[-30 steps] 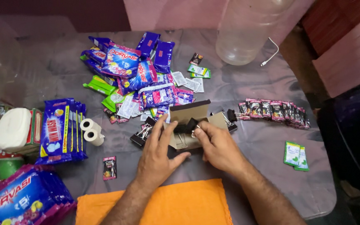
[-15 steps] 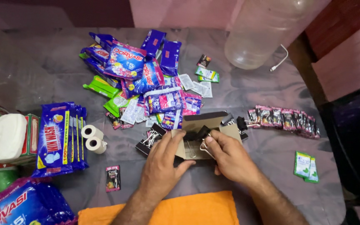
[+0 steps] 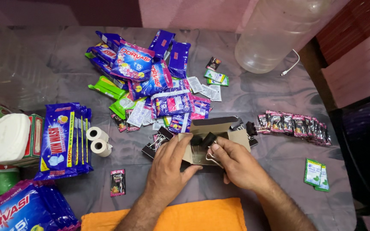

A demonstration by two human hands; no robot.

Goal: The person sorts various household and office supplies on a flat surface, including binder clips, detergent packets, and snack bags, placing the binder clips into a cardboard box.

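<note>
Two bare hands meet over a small brown cardboard box [image 3: 219, 139] lying open near the middle of a grey-covered table [image 3: 275, 98]. The left hand [image 3: 170, 164] curls around the box's left end, thumb underneath and fingers across the top edge. The right hand [image 3: 236, 162] is pinched closed on a black metal binder clip [image 3: 208, 141] with silver wire handles, held just inside the box opening; a second black clip sits beside it. More loose black binder clips [image 3: 157, 143] lie on the table touching the box's left side, and others [image 3: 249, 128] at its right. Far of the box spreads a heap of blue and purple detergent sachets [image 3: 150, 72] mixed with green ones. A strip of small dark pink sachets [image 3: 294, 124] runs to the right, and a pair of green-and-white sachets [image 3: 315, 173] lies near the right edge. At left stand a stack of blue soap packets [image 3: 65, 139] and two white paper rolls [image 3: 98, 141]. An orange cloth [image 3: 180, 216] covers the near edge, and a clear plastic jar [image 3: 279, 34] rests far right
</note>
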